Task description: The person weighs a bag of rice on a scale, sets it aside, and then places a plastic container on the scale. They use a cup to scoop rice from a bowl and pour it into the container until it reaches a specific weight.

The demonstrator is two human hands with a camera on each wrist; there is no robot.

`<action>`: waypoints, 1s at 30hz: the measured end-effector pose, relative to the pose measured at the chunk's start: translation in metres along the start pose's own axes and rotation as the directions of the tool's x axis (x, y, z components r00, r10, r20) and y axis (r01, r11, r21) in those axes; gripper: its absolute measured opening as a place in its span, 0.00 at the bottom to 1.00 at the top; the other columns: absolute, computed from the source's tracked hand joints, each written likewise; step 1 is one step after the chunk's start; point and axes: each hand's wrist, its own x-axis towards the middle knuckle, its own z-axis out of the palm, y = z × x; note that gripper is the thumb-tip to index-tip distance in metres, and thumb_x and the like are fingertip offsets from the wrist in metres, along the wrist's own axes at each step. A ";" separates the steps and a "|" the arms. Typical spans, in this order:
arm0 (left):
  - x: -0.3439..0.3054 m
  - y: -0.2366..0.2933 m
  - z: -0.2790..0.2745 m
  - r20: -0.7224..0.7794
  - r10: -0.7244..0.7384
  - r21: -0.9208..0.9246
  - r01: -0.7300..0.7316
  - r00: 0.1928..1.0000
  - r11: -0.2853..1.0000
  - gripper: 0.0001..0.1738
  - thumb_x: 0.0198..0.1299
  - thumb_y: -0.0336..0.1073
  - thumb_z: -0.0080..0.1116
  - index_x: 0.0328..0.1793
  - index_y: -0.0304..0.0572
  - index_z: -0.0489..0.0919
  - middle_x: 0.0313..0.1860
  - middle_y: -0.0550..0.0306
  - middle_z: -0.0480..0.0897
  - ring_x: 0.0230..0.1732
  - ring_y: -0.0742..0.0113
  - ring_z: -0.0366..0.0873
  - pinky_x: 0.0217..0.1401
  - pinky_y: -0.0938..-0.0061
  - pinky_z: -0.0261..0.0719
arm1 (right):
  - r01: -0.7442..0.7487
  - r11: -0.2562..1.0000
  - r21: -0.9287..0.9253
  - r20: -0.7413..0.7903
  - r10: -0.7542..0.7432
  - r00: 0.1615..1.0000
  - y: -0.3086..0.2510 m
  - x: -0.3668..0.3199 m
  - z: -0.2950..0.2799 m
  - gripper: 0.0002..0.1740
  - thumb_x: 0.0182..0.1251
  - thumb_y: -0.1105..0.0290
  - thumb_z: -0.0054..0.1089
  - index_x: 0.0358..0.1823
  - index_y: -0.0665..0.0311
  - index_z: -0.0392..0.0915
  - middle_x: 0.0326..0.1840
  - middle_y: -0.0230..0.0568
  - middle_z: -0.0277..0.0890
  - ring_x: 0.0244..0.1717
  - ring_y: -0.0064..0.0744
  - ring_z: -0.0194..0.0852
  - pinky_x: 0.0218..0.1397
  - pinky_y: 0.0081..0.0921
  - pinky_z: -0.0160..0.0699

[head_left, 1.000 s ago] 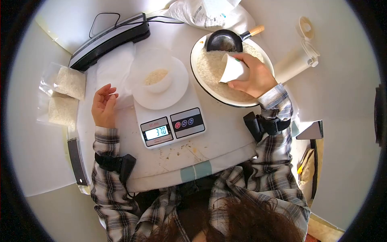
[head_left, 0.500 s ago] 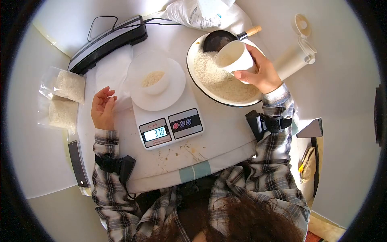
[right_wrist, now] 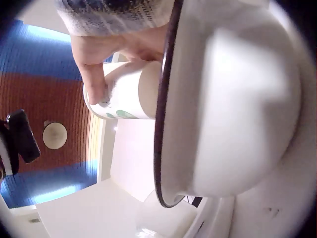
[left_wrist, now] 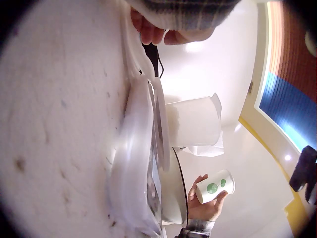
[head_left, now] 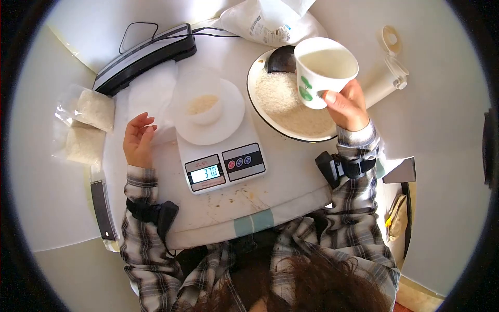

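My right hand (head_left: 351, 108) grips a white paper cup (head_left: 325, 75) with green leaf marks, held over the right side of an enamel bowl (head_left: 291, 133). Rice (head_left: 278, 99) fills the bowl, and a small black pan (head_left: 281, 59) rests in it, its handle hidden behind the cup. On the plate of a white kitchen scale (head_left: 221, 166) stands a translucent container (left_wrist: 198, 121) with some rice at its bottom; the display reads 37.0. My left hand (head_left: 139, 140) lies left of the scale, fingers loosely curled, holding nothing.
Two clear bags of rice (head_left: 86, 145) lie at the far left. Behind them is a long black-and-silver bag sealer (head_left: 145, 62) with a cord. A large white sack (head_left: 270, 26) stands at the back; a cream flask (head_left: 382, 83) with its lid raised is at right.
The cup was tipped low in the bowl's rice; my right hand has turned it upright and lifted it toward the camera. My left hand stays in place, and the display still reads 37.0.
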 end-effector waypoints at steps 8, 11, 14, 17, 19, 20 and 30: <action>0.000 0.001 0.005 -0.026 -0.002 0.009 0.002 1.000 1.000 0.20 0.56 0.24 0.49 0.56 0.33 0.70 0.47 0.52 0.76 0.45 0.70 0.73 0.54 0.76 0.72 | 0.126 0.930 -0.345 0.193 -0.061 0.979 -0.030 -0.005 0.044 0.40 0.40 0.79 0.70 0.58 0.65 0.59 0.56 0.38 0.64 0.58 0.29 0.64 0.63 0.28 0.62; 0.000 -0.001 0.005 -0.017 0.036 0.010 -0.036 0.999 0.999 0.19 0.57 0.24 0.48 0.56 0.32 0.71 0.47 0.51 0.76 0.45 0.70 0.73 0.53 0.77 0.72 | 0.140 0.862 -0.488 0.181 -0.057 0.982 -0.042 -0.003 0.064 0.38 0.40 0.78 0.70 0.56 0.67 0.61 0.51 0.43 0.69 0.56 0.35 0.68 0.59 0.28 0.66; -0.002 0.004 0.007 -0.023 0.024 0.029 -0.023 0.999 0.999 0.18 0.57 0.24 0.48 0.56 0.32 0.71 0.47 0.52 0.76 0.44 0.70 0.73 0.53 0.77 0.73 | 0.272 0.631 -0.727 0.230 -0.150 0.962 -0.045 0.007 0.076 0.35 0.40 0.77 0.70 0.53 0.66 0.65 0.49 0.47 0.71 0.54 0.42 0.70 0.56 0.28 0.69; -0.002 0.006 0.008 -0.019 0.033 0.011 -0.033 0.999 0.999 0.18 0.57 0.24 0.49 0.55 0.32 0.71 0.45 0.52 0.76 0.44 0.70 0.74 0.52 0.77 0.73 | 0.404 0.468 -0.786 0.324 -0.245 0.914 -0.044 0.019 0.089 0.32 0.38 0.77 0.69 0.50 0.64 0.68 0.45 0.49 0.71 0.49 0.50 0.70 0.50 0.33 0.71; -0.002 0.008 0.009 -0.016 0.022 0.012 -0.022 1.000 1.000 0.18 0.57 0.24 0.49 0.55 0.32 0.71 0.45 0.53 0.76 0.44 0.71 0.74 0.52 0.76 0.74 | 0.473 0.363 -0.803 0.390 -0.280 0.877 -0.040 0.027 0.095 0.32 0.38 0.78 0.68 0.50 0.64 0.68 0.44 0.48 0.71 0.47 0.51 0.69 0.49 0.35 0.71; -0.002 0.009 0.010 -0.021 0.021 0.014 -0.021 1.000 1.000 0.18 0.57 0.24 0.49 0.55 0.32 0.71 0.45 0.53 0.76 0.44 0.71 0.74 0.52 0.76 0.74 | 0.464 0.323 -0.825 0.385 -0.279 0.880 -0.039 0.030 0.098 0.33 0.37 0.79 0.68 0.51 0.63 0.69 0.45 0.47 0.71 0.48 0.50 0.70 0.49 0.34 0.71; -0.004 0.012 0.012 -0.013 0.001 0.009 -0.001 1.000 1.000 0.19 0.56 0.24 0.50 0.55 0.33 0.70 0.46 0.54 0.76 0.44 0.71 0.73 0.53 0.76 0.72 | 0.486 0.276 -0.829 0.393 -0.331 0.858 -0.011 0.050 0.102 0.34 0.34 0.82 0.65 0.51 0.59 0.71 0.45 0.45 0.69 0.47 0.50 0.68 0.50 0.37 0.68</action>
